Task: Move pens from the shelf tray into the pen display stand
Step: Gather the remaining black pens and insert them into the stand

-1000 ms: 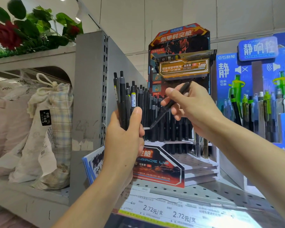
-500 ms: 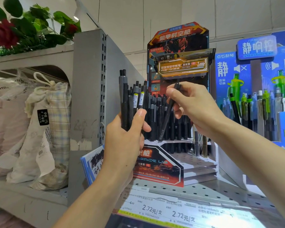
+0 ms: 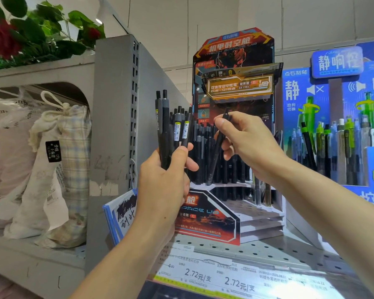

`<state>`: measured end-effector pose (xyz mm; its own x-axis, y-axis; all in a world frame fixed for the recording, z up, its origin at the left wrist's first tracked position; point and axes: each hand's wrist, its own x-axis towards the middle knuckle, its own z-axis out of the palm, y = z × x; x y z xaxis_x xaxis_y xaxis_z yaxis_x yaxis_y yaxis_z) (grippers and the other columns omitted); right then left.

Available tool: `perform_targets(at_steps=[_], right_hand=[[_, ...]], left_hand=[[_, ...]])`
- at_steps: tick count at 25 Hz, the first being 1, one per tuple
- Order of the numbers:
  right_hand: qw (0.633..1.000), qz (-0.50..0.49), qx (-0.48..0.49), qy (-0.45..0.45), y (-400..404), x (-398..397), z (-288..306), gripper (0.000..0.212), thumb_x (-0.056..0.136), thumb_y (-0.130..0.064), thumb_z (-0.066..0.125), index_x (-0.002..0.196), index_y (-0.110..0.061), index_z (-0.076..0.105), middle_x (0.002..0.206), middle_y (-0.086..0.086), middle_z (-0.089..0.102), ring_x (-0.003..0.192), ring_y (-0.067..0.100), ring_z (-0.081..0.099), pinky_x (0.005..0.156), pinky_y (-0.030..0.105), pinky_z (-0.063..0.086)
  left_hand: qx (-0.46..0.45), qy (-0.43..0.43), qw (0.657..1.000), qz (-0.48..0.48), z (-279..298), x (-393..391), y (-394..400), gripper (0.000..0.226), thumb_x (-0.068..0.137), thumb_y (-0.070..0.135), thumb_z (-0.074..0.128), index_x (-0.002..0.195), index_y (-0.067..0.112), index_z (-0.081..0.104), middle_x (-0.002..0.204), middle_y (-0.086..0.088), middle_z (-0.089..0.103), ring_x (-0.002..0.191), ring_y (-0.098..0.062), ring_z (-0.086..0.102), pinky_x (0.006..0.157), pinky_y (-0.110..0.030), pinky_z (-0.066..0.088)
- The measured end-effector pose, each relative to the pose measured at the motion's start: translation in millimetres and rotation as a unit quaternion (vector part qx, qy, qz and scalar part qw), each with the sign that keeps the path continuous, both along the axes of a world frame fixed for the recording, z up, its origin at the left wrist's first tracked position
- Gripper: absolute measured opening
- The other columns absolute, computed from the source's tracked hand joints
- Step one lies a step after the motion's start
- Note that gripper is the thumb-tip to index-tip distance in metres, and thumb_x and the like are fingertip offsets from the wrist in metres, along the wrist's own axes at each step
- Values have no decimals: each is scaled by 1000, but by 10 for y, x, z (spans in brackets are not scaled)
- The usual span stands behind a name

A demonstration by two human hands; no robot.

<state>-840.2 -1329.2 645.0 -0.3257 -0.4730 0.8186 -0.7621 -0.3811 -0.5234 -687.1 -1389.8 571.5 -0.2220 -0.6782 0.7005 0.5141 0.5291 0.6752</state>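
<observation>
My left hand [image 3: 164, 184] is closed around a bundle of black pens [image 3: 171, 130], held upright in front of the left side of the pen display stand [image 3: 229, 212]. My right hand [image 3: 246, 139] pinches a single black pen [image 3: 217, 152] near its top. That pen stands almost upright, tip down, among the black pens standing in the stand's upper tier, its tip at the tier's front edge. The stand is a stepped red, black and white cardboard unit with a tall printed backboard [image 3: 233, 61]. No shelf tray is in view.
A blue stand of green and grey pens [image 3: 333, 147] is to the right. A grey metal shelf upright [image 3: 115, 126] rises at left, with bagged goods [image 3: 58, 169] beyond it. The perforated shelf [image 3: 257, 253] carries price labels along its front edge. A blue-edged notepad [image 3: 121, 214] leans by the stand.
My right hand has swung its pen from slanted to nearly upright and lowered the tip to the stand's upper tier. My left hand with the bundle has stayed almost still.
</observation>
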Motion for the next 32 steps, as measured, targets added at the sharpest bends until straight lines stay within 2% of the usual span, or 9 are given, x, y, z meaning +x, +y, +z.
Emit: perform_targets(at_steps=[4, 9, 15, 21, 24, 25, 27, 29, 32], right_hand=[[1000, 1, 28, -5, -46, -5, -36, 20, 103, -34, 55, 104, -19, 68, 61, -3, 61, 55, 15, 63, 56, 29, 53], [999, 22, 32, -15, -61, 57, -83, 22, 96, -23, 68, 115, -13, 62, 78, 4, 64, 54, 12, 65, 51, 26, 56], [997, 40, 31, -53, -30, 78, -103, 20, 90, -11, 76, 102, -4, 61, 77, 10, 64, 55, 19, 69, 52, 34, 61], [994, -13, 109, -17, 48, 99, -129, 20, 89, -20, 78, 90, -6, 63, 68, 7, 70, 55, 18, 70, 49, 30, 59], [986, -127, 45, 95, 89, 143, -105, 16, 91, -32, 74, 86, -18, 66, 71, -8, 64, 55, 2, 56, 52, 16, 46], [989, -105, 9, 99, 101, 168, -87, 16, 93, -34, 70, 85, -20, 68, 68, -10, 61, 54, 0, 52, 53, 14, 42], [998, 49, -3, 35, 119, 227, -57, 24, 98, -36, 63, 88, -18, 74, 67, -9, 60, 55, 4, 51, 52, 20, 44], [984, 169, 47, -26, 142, 285, -52, 25, 99, -35, 62, 95, -14, 76, 75, -3, 61, 62, 9, 53, 52, 23, 47], [955, 265, 110, -68, 152, 251, -49, 28, 98, -24, 64, 110, -1, 73, 87, 0, 62, 69, 8, 56, 54, 21, 48]], left_hand=[[3, -2, 1000, -6, -4, -1, -2, 27, 98, 37, 59, 83, 19, 73, 50, -1, 43, 42, -11, 35, 38, -21, 33], [0, -5, 1000, -4, -20, -2, 2, 27, 98, 38, 59, 88, 16, 72, 51, -1, 43, 42, -10, 35, 38, -21, 33], [-9, -17, 1000, -2, -35, -18, 17, 32, 98, 41, 59, 85, 14, 71, 52, -5, 46, 42, -11, 36, 41, -23, 33], [-14, -18, 1000, 14, -49, -5, 10, 30, 100, 41, 56, 99, 13, 67, 53, 5, 59, 40, -8, 40, 40, -19, 38], [-10, -15, 1000, 13, -33, 10, 8, 32, 100, 41, 55, 106, 11, 64, 56, 6, 65, 39, -7, 42, 40, -18, 39], [-10, -16, 1000, 11, -28, 13, 11, 34, 100, 41, 55, 107, 10, 64, 55, 7, 64, 39, -6, 42, 40, -18, 39], [-14, -17, 1000, 8, -13, 21, 21, 35, 101, 41, 55, 109, 8, 65, 54, 9, 63, 38, -5, 43, 39, -18, 38], [-17, -17, 1000, -1, 5, 25, 35, 35, 102, 40, 53, 107, 8, 67, 54, 9, 64, 37, -5, 44, 39, -17, 37], [-13, -21, 1000, -8, 5, 26, 42, 39, 102, 41, 51, 98, 8, 72, 52, 6, 63, 36, -6, 44, 38, -17, 37]])
